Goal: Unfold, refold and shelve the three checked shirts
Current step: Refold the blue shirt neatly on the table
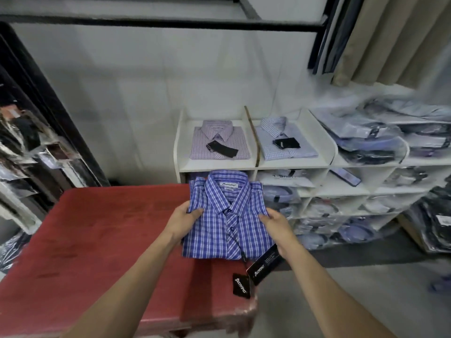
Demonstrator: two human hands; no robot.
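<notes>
- Two checked shirts lie folded on the top of the shelf (292, 162), well beyond the hands: a pink shirt (219, 142) in the bay ahead and a pale shirt (288, 142) in the bay ahead and to the right; each is collar-up with a black tag resting on its front; I judge these two finished
- The third, the blue shirt (229, 215), is already folded into a neat rectangle and sits between the hands, so its unfolding and refolding look done; only the shelving appears left
- The left hand (185, 217) grips the shirt's left edge, thumb curled over the front and fingers hidden beneath; the right hand (278, 224) grips the right edge the same way, thumb on top
- The shirt is held over the far right corner of the red desk (97, 228), collar pointing away toward the shelf; whether its lower edge rests on the desk or is lifted off I cannot tell
- It is deep blue with white and pale check lines; the collar stands open, showing a white label (227, 184); the button placket runs down the middle, slightly slanted; the folded sleeves bunch a little at the shoulders
- Two black tags (253, 272) hang on a cord from the placket, dangling below the shirt, nearer than the hands, over the desk's edge
- Which bay is meant for it I cannot tell
</notes>
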